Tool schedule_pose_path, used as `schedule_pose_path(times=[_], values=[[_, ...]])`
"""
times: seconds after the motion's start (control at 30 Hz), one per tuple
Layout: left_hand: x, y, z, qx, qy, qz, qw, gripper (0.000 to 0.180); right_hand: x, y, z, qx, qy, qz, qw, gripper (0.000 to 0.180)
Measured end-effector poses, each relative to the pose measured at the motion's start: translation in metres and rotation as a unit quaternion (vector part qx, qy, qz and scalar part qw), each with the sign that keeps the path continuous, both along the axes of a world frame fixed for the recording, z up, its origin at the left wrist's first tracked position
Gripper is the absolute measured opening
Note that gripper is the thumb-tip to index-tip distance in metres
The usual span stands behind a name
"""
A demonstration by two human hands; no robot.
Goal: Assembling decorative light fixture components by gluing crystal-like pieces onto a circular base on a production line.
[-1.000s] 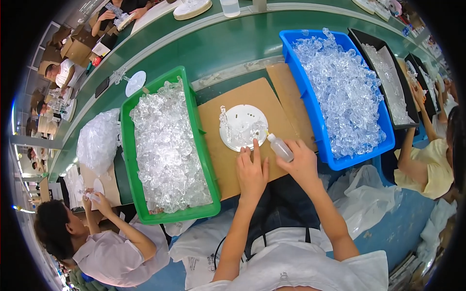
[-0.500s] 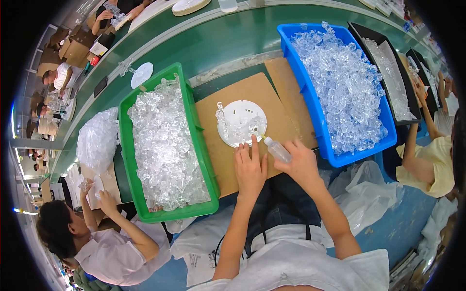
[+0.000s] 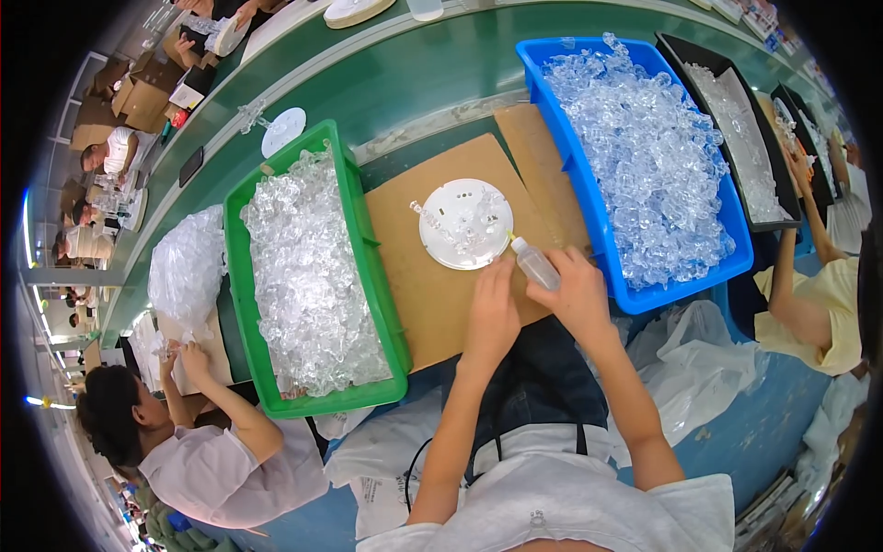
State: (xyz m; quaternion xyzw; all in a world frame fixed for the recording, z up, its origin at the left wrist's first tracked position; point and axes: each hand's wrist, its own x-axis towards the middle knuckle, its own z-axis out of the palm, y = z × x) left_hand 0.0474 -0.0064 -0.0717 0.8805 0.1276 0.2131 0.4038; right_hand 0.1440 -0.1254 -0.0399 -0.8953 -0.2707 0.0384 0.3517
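Observation:
A round white disc (image 3: pixel 443 248) with small holes lies on a sheet of brown cardboard in front of me, with several clear plastic pieces (image 3: pixel 478 221) on it. My left hand (image 3: pixel 494 311) is at the disc's lower right edge, fingers stretched and close together, fingertips at the rim; whether they touch it is hard to tell. In my right hand (image 3: pixel 578 293) is a small clear squeeze bottle (image 3: pixel 536 267), tilted, its narrow yellowish tip close to the disc's right rim. Part of the bottle is hidden by my fingers.
A green bin (image 3: pixel 397 350) of clear pieces stands left, a blue bin (image 3: pixel 602 244) of similar pieces right, with a black tray (image 3: pixel 773 224) beyond it. Another white disc (image 3: pixel 283 133) and a phone (image 3: pixel 191 166) lie farther back. Co-workers sit on both sides.
The disc appears turned, its holes and pieces shifted. My left fingers, spread over its lower edge before, have drawn together at the lower right rim. The bottle moved slightly right.

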Motion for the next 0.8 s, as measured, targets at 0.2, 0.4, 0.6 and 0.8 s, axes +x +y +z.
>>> schedule_pose_path(times=[0.2,0.4,0.6,0.8], values=[[-0.029,0.037,0.006,0.065,0.032,0.085,0.994,0.042,-0.010,-0.004,0.001,-0.014,0.013,-0.010,1.000,0.035],[-0.024,0.041,-0.001,0.143,0.074,0.073,0.984,0.046,-0.014,-0.003,-0.003,-0.001,0.013,-0.013,1.000,0.032],[-0.024,0.032,-0.001,0.158,0.085,0.059,0.982,0.046,-0.015,0.002,-0.001,0.002,0.007,-0.007,1.000,0.031],[-0.024,0.026,-0.004,0.140,0.066,0.063,0.986,0.047,-0.020,-0.001,0.001,-0.007,0.027,-0.006,1.000,0.032]])
